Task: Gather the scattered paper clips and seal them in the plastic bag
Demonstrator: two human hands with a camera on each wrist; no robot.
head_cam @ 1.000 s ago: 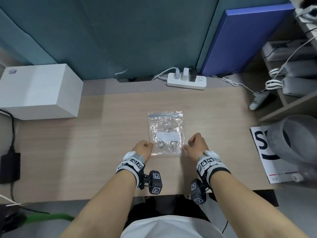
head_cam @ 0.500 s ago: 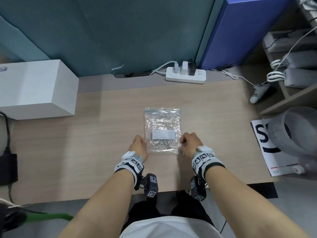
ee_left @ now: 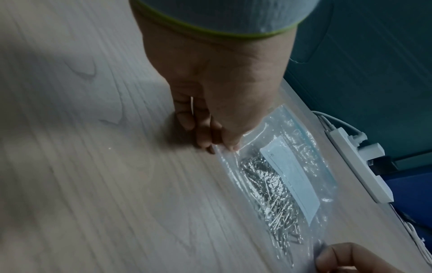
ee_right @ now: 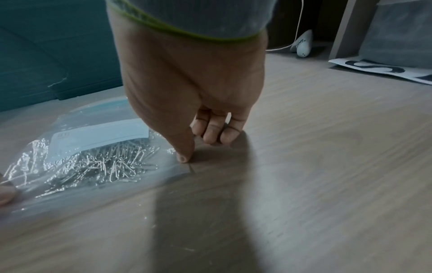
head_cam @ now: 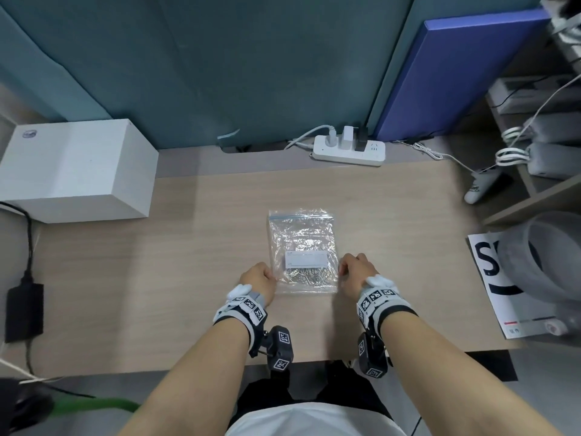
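The clear zip-top plastic bag (head_cam: 302, 250) is found lying flat at the centre of the pale wood-grain tabletop (head_cam: 125, 278), its blue zip strip toward the top of the head view. The silver wire paper clips (head_cam: 306, 274) are heaped inside its lower part, below a white rectangular label (head_cam: 305, 259).

At lower centre-left of the head view, the left hand (head_cam: 258, 278) is seen with fingers curled, pinching the bag's left edge, as the left wrist view confirms. At lower centre-right, the right hand (head_cam: 353, 272) has its fingers curled too; the thumb tip is pressed on the bag's right edge near the lower corner. Whether film is held between thumb and fingers cannot be told.

No loose clips are noted on the tabletop. Whether the zip is fully closed cannot be judged from these views.

Risks are assessed as follows. If the bag is lifted or tipped by its lower edge with any gap in the zip, clips could be spilled toward the opening. The thin film could slip from a light pinch. Wire ends could puncture the film if pressed hard.
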